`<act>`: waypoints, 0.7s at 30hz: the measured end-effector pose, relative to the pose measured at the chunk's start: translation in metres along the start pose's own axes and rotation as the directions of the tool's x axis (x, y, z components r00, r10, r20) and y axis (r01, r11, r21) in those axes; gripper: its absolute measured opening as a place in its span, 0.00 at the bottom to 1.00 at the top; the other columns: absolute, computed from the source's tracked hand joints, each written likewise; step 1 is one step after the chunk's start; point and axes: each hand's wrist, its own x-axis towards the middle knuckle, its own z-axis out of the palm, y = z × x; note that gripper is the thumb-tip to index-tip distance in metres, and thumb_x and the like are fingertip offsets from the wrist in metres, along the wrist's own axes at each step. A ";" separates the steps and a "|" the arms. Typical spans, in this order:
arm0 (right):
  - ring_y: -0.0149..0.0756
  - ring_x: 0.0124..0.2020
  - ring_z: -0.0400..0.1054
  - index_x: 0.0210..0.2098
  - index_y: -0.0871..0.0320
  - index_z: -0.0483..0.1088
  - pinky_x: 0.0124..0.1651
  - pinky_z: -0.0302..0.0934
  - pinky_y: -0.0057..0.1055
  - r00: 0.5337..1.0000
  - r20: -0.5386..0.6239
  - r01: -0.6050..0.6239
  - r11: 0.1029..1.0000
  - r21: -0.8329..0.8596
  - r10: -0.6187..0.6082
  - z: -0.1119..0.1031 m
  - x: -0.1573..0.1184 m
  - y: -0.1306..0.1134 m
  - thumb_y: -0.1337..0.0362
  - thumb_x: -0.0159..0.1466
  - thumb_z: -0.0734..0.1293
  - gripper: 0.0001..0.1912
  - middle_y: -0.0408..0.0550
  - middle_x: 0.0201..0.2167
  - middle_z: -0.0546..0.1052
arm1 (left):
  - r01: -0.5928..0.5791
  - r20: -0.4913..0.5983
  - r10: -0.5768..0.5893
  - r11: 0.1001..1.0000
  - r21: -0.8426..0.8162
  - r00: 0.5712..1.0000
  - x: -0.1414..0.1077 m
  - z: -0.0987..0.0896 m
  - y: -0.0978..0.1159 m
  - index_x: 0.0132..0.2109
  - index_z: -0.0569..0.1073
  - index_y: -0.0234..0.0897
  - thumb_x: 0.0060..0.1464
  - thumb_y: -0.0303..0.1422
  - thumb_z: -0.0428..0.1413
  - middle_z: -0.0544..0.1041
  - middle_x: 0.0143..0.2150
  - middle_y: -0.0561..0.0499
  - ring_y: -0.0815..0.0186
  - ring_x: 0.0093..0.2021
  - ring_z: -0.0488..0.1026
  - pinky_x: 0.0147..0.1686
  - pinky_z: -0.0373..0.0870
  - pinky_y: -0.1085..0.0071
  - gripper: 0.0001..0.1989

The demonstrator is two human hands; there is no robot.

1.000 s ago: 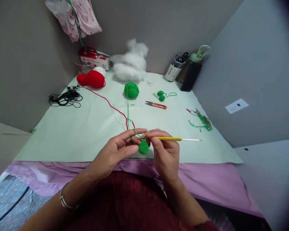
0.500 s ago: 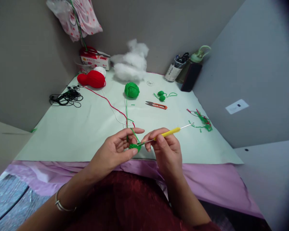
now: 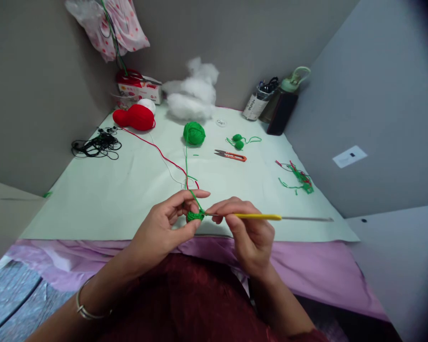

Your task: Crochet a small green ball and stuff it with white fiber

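Observation:
My left hand (image 3: 169, 221) pinches a small green crochet piece (image 3: 194, 216) between thumb and fingers, near the table's front edge. A strand of green yarn (image 3: 186, 164) runs from the green yarn ball (image 3: 194, 133) down over my raised left index finger to the piece. In my right hand (image 3: 251, 232) is a crochet hook (image 3: 258, 216) with a yellow handle and metal ends, lying nearly level. Its left tip meets the green piece at the yarn; the exact loop is too small to make out. The other metal end points right.
Orange thread snips (image 3: 231, 155) and two small green balls (image 3: 238, 141) lie beyond my hands. Red yarn (image 3: 135, 117), tangled black cord (image 3: 98, 143) and white stuffing (image 3: 192, 92) are farther back. Yarn scraps (image 3: 299, 178) lie right. A phone (image 3: 283, 113) leans by a bottle (image 3: 293, 84).
The crochet hook has swung from slanting up rightward to nearly level, its far end now lower. My right hand has turned with it. The green piece has shifted slightly left.

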 end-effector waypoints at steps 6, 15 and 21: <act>0.37 0.40 0.77 0.48 0.53 0.77 0.40 0.73 0.37 0.993 -0.060 0.099 0.995 -0.020 -0.100 0.004 -0.001 -0.001 0.70 0.73 0.63 0.11 0.49 0.41 0.83 | -0.039 -0.032 0.041 0.997 0.072 0.999 -0.004 0.003 0.007 0.56 0.80 0.46 0.57 0.25 0.62 0.75 0.38 0.56 0.71 0.41 0.75 0.48 0.71 0.74 0.21; 0.34 0.34 0.74 0.44 0.51 0.77 0.34 0.72 0.35 0.989 -0.138 -0.025 0.987 0.160 0.047 0.008 0.000 0.002 0.65 0.74 0.64 0.09 0.47 0.39 0.84 | -0.028 -0.049 0.028 1.000 0.004 0.998 -0.003 0.003 0.004 0.55 0.81 0.43 0.58 0.27 0.63 0.79 0.38 0.53 0.68 0.42 0.76 0.48 0.73 0.70 0.18; 0.38 0.41 0.78 0.49 0.53 0.77 0.41 0.73 0.38 0.993 -0.051 0.106 0.994 -0.025 -0.107 0.004 -0.001 -0.002 0.70 0.73 0.63 0.12 0.49 0.42 0.84 | -0.037 -0.103 0.035 0.999 -0.016 0.994 -0.003 0.005 0.006 0.53 0.81 0.42 0.55 0.26 0.65 0.79 0.36 0.54 0.69 0.39 0.76 0.44 0.73 0.73 0.18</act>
